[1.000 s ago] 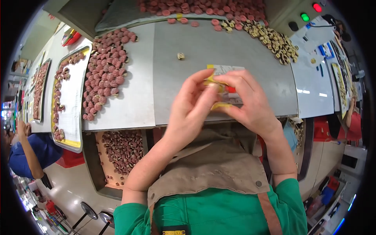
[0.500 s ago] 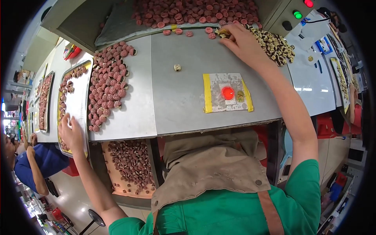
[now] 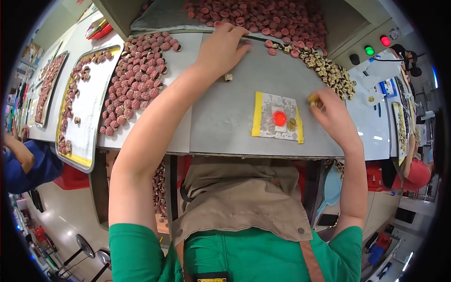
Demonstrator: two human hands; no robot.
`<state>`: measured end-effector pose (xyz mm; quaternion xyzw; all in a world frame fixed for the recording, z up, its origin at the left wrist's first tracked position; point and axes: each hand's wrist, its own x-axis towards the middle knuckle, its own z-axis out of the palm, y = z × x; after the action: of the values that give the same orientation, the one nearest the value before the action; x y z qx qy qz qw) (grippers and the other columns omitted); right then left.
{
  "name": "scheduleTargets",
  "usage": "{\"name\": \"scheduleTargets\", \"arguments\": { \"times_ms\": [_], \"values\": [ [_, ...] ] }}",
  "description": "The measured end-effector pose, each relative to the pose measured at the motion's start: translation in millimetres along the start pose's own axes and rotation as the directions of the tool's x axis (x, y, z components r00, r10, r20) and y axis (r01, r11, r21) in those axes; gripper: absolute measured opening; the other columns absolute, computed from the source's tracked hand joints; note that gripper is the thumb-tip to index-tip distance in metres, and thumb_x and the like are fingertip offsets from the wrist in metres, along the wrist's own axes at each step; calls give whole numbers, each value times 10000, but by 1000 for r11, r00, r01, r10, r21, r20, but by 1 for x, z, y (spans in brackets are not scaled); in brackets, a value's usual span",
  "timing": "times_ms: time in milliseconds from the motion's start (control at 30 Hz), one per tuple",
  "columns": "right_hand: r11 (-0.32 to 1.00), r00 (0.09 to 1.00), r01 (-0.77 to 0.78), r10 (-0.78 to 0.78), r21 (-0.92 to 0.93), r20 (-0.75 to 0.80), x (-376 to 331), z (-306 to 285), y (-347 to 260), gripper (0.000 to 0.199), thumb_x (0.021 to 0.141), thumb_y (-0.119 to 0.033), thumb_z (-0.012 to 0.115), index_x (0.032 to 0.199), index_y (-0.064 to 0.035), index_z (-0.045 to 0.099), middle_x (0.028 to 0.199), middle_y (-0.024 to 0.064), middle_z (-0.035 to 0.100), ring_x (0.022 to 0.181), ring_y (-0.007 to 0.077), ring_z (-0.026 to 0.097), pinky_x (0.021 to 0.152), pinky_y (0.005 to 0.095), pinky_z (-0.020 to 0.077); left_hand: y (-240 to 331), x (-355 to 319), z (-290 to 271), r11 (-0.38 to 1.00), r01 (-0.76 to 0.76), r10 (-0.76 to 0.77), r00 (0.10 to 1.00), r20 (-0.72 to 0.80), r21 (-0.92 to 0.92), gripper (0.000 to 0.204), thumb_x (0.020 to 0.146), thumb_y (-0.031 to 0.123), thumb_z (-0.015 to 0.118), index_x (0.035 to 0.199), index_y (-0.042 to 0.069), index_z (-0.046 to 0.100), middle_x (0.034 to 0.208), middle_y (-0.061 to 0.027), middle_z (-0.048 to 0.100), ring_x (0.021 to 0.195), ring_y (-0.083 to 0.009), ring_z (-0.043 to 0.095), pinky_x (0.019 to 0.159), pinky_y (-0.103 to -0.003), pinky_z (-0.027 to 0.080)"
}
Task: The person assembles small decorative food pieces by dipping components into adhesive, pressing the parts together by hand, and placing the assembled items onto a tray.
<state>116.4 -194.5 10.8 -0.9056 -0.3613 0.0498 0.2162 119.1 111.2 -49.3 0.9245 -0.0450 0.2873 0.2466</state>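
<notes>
My left hand (image 3: 221, 50) reaches to the far edge of the worktop, its thumb and forefinger apart around a small pink piece; the thumb is slightly blurred. Just beyond it lies a heap of pink, cup-shaped pieces (image 3: 282, 21). Right of the pad, my right hand (image 3: 332, 113) pinches a small yellowish piece (image 3: 313, 97). Cream-and-dark pieces (image 3: 329, 70) are heaped above that hand. A single cream piece (image 3: 228, 77) rests below my left hand. The pad (image 3: 268, 103) has yellow edge strips, a glowing red disc (image 3: 279, 118) and a small gold oval sticker.
Bumpy pink pieces (image 3: 134, 77) cover the left side of the worktop. Beside them, a tray (image 3: 87, 105) holds pieces along its edges. A box with green and red lamps (image 3: 377, 44) stands at the far right. Co-workers sit on both sides.
My left hand has moved from the tray to the far pink heap. My right hand has come back from the cream pieces toward the pad, and the view has shifted slightly.
</notes>
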Motion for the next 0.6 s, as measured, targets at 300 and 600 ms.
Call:
{"name": "scheduleTargets", "arguments": {
  "times_ms": [300, 600],
  "values": [
    [983, 957, 152, -120, 107, -264, -12, 36, 21, 205, 845, -60, 601, 1047, -19, 602, 991, 98, 546, 832, 217, 560, 731, 303, 459, 1, 3, 0, 976, -133, 166, 968, 189, -173, 196, 818, 216, 658, 942, 66, 636, 934, -100, 570, 825, -254, 584, 727, -345, 469],
    [983, 977, -28, 66, 183, -204, -20, 20, 14, 217, 852, -57, 602, 1067, -23, 591, 978, 96, 570, 821, 206, 591, 717, 293, 480, 58, -66, -59, 218, 527, -416, 812, 410, -822, 288, 954, 183, 534, 1182, 8, 546, 973, -10, 585, 818, -56, 529, 711, -191, 437]
  ]
}}
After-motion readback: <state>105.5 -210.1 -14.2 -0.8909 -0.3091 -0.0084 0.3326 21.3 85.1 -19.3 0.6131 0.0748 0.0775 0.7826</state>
